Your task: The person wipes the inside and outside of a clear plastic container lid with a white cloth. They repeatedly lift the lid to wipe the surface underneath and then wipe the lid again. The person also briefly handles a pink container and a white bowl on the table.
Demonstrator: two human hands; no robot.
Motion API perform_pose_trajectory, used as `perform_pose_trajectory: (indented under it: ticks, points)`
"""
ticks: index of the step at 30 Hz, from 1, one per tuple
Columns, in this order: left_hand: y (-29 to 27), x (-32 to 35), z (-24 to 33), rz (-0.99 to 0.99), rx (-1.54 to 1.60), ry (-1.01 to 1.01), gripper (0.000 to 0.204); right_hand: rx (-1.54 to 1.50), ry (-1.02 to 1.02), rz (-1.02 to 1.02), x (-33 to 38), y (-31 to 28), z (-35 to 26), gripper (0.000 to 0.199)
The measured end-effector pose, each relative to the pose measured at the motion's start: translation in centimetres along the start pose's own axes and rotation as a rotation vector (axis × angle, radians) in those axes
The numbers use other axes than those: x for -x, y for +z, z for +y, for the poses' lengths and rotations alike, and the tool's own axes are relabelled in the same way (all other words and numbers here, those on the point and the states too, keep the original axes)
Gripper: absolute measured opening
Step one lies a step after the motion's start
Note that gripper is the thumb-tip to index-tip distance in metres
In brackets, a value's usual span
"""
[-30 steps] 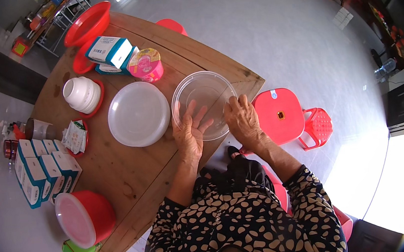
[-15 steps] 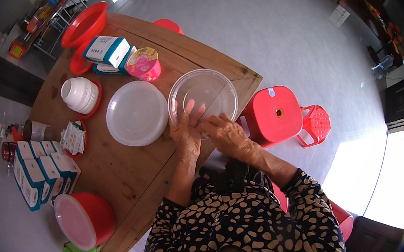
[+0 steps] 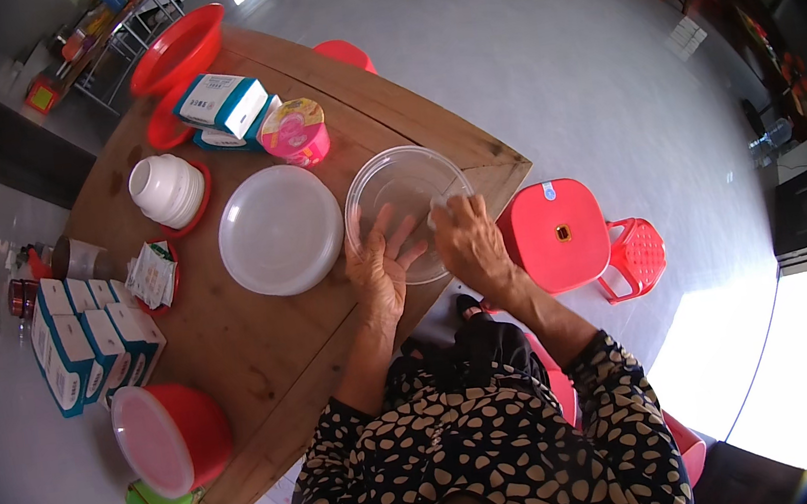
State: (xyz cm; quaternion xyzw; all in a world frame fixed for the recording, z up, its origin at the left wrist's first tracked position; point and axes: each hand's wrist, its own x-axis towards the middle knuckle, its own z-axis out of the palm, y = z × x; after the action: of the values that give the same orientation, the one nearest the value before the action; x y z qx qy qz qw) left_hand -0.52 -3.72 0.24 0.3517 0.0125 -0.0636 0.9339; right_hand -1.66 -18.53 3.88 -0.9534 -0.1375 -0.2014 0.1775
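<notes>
My left hand [image 3: 378,275] supports a clear round plastic lid [image 3: 384,179] from below, its thumb at the rim and its spread fingers showing through the plastic. Over the right part of the lid, my right hand [image 3: 470,244] is closed, with a small whitish wad [image 3: 436,213] peeking out at its fingertips; most of that wad is hidden. The lid is held over the right edge of the wooden table [image 3: 264,345]. Just left of the lid lie round translucent white lids [image 3: 280,229], apparently stacked.
Tissue packs [image 3: 222,103], a pink cup [image 3: 294,132], white bowls [image 3: 169,192] and red basins [image 3: 178,53] stand farther back. More tissue packs [image 3: 92,341] and a lidded red bucket [image 3: 179,436] are at the left. A red stool [image 3: 555,238] stands right of the table.
My right hand has moved right across the lid, away from my left fingers, and the whitish wad now shows. The left hand keeps its hold. The whole view has shifted slightly.
</notes>
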Motion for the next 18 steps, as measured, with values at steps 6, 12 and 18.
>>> perform_pose_trajectory:
  ticks: [6, 12, 18]
  points:
    - [0.4, -0.1, 0.7, 0.039, -0.049, -0.039, 0.061, -0.293, -0.112, -0.029, 2.1, 0.2, -3.1, 0.03]
    - [0.1, -0.2, 0.2, 0.001, -0.061, -0.023, 0.072, -0.213, -0.045, 0.161, -0.8, 2.2, 1.0, 0.028]
    - [0.3, -0.1, 0.4, -0.021, -0.103, -0.031, 0.077, -0.096, 0.089, 0.239, -2.1, 2.5, 2.7, 0.03]
